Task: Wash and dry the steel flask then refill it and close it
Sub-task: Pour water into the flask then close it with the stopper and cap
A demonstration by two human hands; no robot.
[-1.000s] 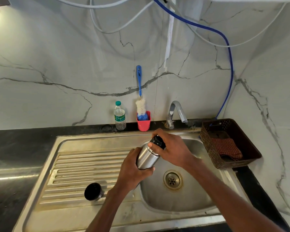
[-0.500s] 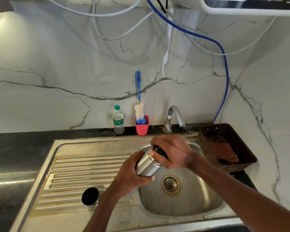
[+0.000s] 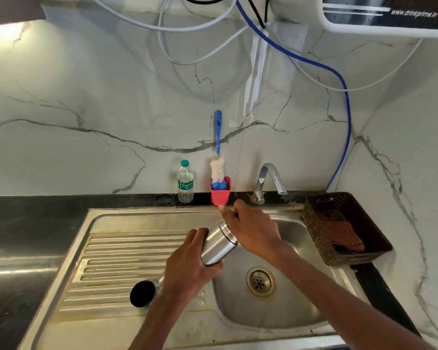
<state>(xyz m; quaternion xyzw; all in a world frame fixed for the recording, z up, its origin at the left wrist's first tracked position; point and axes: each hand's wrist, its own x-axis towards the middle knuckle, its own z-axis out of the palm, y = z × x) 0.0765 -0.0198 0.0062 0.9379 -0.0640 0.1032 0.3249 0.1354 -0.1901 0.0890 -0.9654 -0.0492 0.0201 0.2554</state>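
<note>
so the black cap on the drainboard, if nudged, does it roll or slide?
The black cap looks short and round, standing on its flat end, so probably it slides rather than rolls. The drainboard ridges might catch it or tip it. It likely weighs little.

Left hand (image 3: 187, 263) wraps flask (image 3: 218, 245) body, tilted; right hand (image 3: 253, 229) curled over its far top.

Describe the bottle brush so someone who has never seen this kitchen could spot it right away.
Start at the tap behind the sink. Just left of it, a small red holder stands against the marble wall. The bottle brush stands upright in it, with white bristles and a long blue handle, unlike the clear plastic bottle further left.
</note>
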